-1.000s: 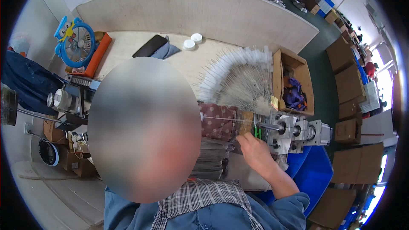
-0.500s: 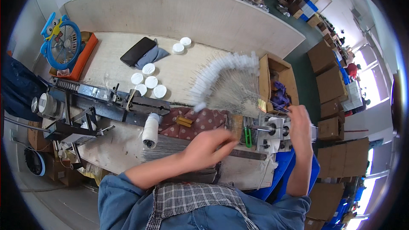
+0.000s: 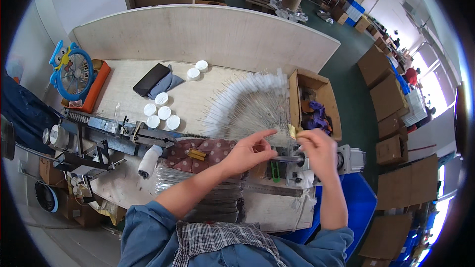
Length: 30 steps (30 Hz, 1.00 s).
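My left hand [image 3: 247,154] is over the near side of the bench, thumb and forefinger stretched out and apart, with nothing visible between them. The fingertips are beside a metal shaft [image 3: 288,158] of a small machine. My right hand [image 3: 320,152] is above that machine, its fingers pinched together; whatever they hold is too small to make out. A yellow tag-like piece [image 3: 292,131] shows just past the right fingertips. Beyond both hands lies a fan of thin wire stems with white fuzzy ends [image 3: 247,89]. A green plastic piece [image 3: 275,172] sits below the shaft.
A box [image 3: 295,101] holding purple cloth stands at the right. Polka-dot cloth [image 3: 173,155] carries a yellow block [image 3: 197,154], near a white spool [image 3: 150,160] and bundled grey wires [image 3: 198,188]. A metal rail [image 3: 111,127], white round tubs [image 3: 162,99], phone [image 3: 151,80] and blue fan [image 3: 74,79] are leftward.
My left hand has moved up and right toward the shaft, its forefinger now extended. My right hand has come left and down from beside the box. The whole view has shifted slightly.
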Tool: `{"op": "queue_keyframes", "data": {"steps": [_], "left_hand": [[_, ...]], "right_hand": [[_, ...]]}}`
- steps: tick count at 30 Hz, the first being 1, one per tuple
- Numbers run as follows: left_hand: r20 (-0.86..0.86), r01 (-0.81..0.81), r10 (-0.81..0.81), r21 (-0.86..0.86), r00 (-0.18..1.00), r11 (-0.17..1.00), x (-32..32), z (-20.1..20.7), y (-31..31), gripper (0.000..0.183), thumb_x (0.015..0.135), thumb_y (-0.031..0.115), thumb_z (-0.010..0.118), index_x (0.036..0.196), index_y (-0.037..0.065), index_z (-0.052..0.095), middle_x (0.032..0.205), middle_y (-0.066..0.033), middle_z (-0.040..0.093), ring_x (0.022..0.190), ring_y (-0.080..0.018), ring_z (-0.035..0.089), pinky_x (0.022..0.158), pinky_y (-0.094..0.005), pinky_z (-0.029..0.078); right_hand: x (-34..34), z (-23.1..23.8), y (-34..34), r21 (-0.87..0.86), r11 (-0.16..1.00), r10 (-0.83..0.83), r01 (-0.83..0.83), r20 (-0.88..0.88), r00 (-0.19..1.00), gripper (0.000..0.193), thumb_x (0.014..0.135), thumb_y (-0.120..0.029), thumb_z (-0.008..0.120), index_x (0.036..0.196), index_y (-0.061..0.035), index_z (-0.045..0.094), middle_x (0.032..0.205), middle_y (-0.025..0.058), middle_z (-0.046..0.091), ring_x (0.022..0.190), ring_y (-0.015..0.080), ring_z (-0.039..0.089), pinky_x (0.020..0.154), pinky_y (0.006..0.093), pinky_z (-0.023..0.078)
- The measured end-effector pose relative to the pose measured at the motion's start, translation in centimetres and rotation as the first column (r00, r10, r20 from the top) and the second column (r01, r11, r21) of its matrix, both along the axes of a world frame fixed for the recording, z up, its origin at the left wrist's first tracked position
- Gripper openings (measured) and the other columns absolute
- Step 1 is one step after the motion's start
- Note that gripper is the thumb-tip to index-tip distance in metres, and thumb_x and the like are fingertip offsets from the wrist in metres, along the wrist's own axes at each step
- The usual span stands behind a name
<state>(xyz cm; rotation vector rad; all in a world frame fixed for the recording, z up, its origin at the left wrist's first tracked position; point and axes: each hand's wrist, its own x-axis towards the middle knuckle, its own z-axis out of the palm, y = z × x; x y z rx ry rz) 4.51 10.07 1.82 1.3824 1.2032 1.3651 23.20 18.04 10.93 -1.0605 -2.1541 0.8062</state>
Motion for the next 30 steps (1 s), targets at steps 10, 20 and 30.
{"op": "queue_keyframes", "data": {"steps": [10, 20, 30], "left_hand": [[0.155, -0.131, 0.152, -0.135, 0.976, 0.982, -0.6, -0.5, -2.9, 0.025, 0.095, 0.018, 0.058, 0.111, 0.001, 0.066, 0.076, -0.0014, 0.062, 0.068, -0.0057, 0.055, 0.058, -0.0199, 0.045], [-0.262, -0.280, 0.320, 0.180, 0.910, 0.943, -2.7, -1.4, -5.9, 0.020, 0.084, 0.018, 0.069, 0.098, 0.003, 0.071, 0.077, -0.0114, 0.068, 0.066, -0.0195, 0.064, 0.061, -0.0292, 0.049], [0.027, -0.231, 0.233, -0.054, 0.972, 0.971, -3.0, -2.0, -3.0, 0.027, 0.088, 0.032, 0.063, 0.093, 0.007, 0.071, 0.069, -0.0078, 0.065, 0.061, -0.0198, 0.063, 0.055, -0.0323, 0.047]], "right_hand": [[-4.9, 0.1, 4.7, -0.156, 0.855, 0.469, -0.494, 0.637, 0.612, 0.018, 0.081, -0.020, 0.063, 0.095, -0.0130, 0.071, 0.090, 0.0097, 0.068, 0.088, 0.0294, 0.065, 0.073, 0.0401, 0.051], [-16.6, -11.3, 7.2, 0.065, 0.697, 0.298, -0.714, 0.879, 0.371, 0.013, 0.078, -0.021, 0.064, 0.087, -0.0126, 0.070, 0.093, 0.0065, 0.065, 0.090, 0.0272, 0.064, 0.073, 0.0418, 0.051], [-14.2, -6.7, 8.4, 0.166, 0.837, 0.262, -0.521, 0.715, 0.649, 0.017, 0.080, -0.025, 0.061, 0.083, -0.0113, 0.069, 0.087, 0.0089, 0.067, 0.085, 0.0302, 0.064, 0.072, 0.0437, 0.051]]}}
